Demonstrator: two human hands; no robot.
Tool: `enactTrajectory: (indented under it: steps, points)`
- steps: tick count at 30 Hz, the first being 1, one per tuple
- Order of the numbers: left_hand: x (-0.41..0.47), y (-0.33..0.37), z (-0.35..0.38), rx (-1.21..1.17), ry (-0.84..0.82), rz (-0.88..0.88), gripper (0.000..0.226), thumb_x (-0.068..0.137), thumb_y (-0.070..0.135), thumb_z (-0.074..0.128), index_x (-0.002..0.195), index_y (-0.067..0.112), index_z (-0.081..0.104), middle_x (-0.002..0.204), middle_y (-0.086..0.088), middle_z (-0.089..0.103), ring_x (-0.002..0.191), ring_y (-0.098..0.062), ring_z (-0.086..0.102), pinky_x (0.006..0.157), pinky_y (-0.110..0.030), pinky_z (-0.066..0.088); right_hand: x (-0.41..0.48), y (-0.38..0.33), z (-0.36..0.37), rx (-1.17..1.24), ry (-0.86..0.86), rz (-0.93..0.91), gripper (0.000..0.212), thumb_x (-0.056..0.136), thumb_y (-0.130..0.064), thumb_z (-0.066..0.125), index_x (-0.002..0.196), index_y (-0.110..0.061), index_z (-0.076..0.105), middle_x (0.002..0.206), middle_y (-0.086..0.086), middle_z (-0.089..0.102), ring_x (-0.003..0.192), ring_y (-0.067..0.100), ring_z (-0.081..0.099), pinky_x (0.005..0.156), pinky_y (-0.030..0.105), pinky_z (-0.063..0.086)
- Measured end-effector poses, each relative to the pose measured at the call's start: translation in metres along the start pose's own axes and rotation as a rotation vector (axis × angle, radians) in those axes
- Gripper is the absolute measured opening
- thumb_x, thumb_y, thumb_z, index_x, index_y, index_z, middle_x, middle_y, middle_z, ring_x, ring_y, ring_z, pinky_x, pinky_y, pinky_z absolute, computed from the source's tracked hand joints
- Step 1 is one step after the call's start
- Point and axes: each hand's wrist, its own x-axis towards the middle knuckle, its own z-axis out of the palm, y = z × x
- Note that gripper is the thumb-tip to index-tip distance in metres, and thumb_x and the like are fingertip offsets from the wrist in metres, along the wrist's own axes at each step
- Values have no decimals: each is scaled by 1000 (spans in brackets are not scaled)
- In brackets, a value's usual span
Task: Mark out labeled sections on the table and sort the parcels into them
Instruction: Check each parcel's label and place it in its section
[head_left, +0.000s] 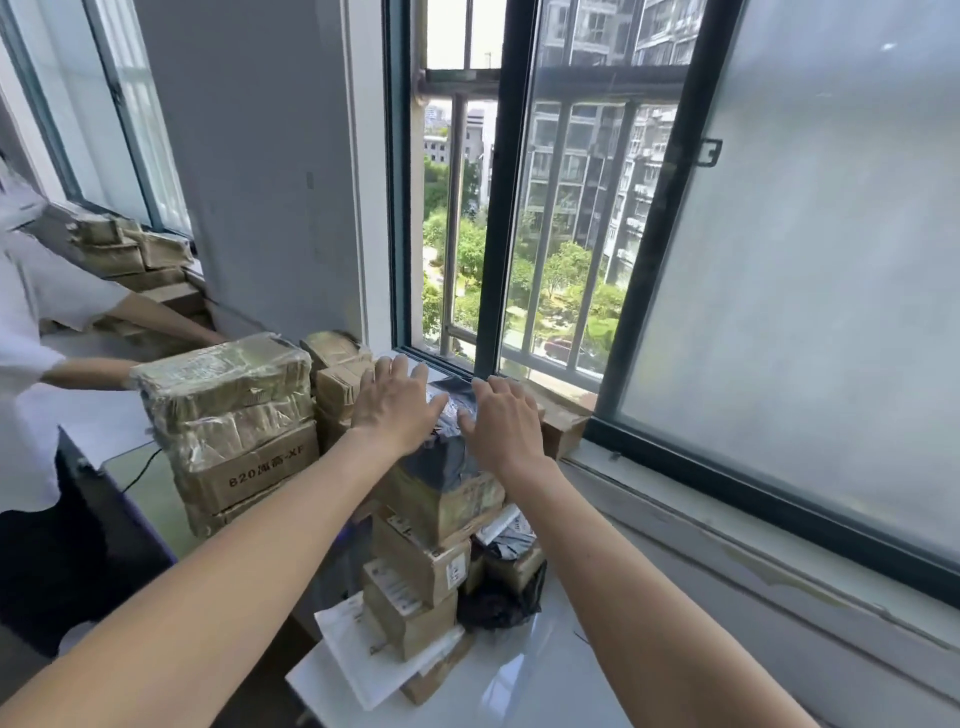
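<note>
Parcel in grey plastic wrap (451, 452) lies flat on top of the stack of cardboard boxes (436, 512) at the far end of the white table (519, 675), close to the window. My left hand (397, 410) and right hand (501, 423) are spread over its two sides, palms down and fingers straight, gripping nothing; whether they touch it I cannot tell. I judge it light and soft, with crinkled, slippery film, so I would clasp both side edges and squeeze gently. Its long axis seems to run away from me toward the window, though my hands hide much of it
</note>
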Motion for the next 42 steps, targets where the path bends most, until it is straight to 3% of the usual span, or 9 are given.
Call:
enactTrajectory:
  steps: [15,21,25,28,32,37,39,42]
  points:
    - [68,-42,67,-51,-125,126,61,98,55,37,143,15,44,144,-15,43,132,-33,38,107,-48,34,38,-16,58,-64,-50,193,46,99,-36,47,137,-11,50,132,11,55,125,31,48,103,43,40]
    - [84,-53,84,-168,-269,-40,69,95,62,37,148,17,39,150,-16,39,137,-36,35,110,-47,29,40,-18,68,131,-135,460,54,98,-42,47,136,-3,45,136,17,49,120,36,52,94,44,46]
    - [96,-64,100,-349,-395,-228,83,88,68,44,149,12,36,153,-20,35,139,-41,33,114,-52,30,45,-17,72,331,-212,617,54,98,-42,44,127,3,52,127,20,59,111,37,59,86,37,46]
    - [100,-68,107,-479,-395,-304,82,83,64,51,144,9,43,146,-19,46,130,-40,44,105,-46,41,44,-16,72,415,-170,635,46,97,-40,48,115,2,58,116,17,63,102,36,61,80,35,44]
    - [99,-65,100,-568,-238,-323,51,87,43,60,124,7,61,128,-18,60,116,-37,55,91,-37,45,43,-16,74,552,-78,696,43,92,-40,54,116,-4,57,108,9,64,98,32,61,75,35,43]
    - [93,-60,71,-610,-111,-388,55,91,39,58,135,6,52,137,-16,52,123,-35,50,94,-39,43,44,-22,64,700,136,676,38,86,-33,62,118,-12,58,100,3,65,91,25,63,75,35,49]
    - [91,-55,54,-674,-54,-404,52,91,41,58,129,6,56,122,-11,57,115,-31,55,87,-37,43,46,-22,53,775,219,651,42,87,-30,65,123,-13,55,94,-4,62,85,17,62,78,38,53]
    - [89,-43,37,-884,-65,-415,43,88,46,60,99,6,68,91,-4,62,87,-27,62,75,-35,48,44,-13,32,826,326,630,37,88,-24,66,121,-15,54,90,-10,58,80,8,59,79,36,56]
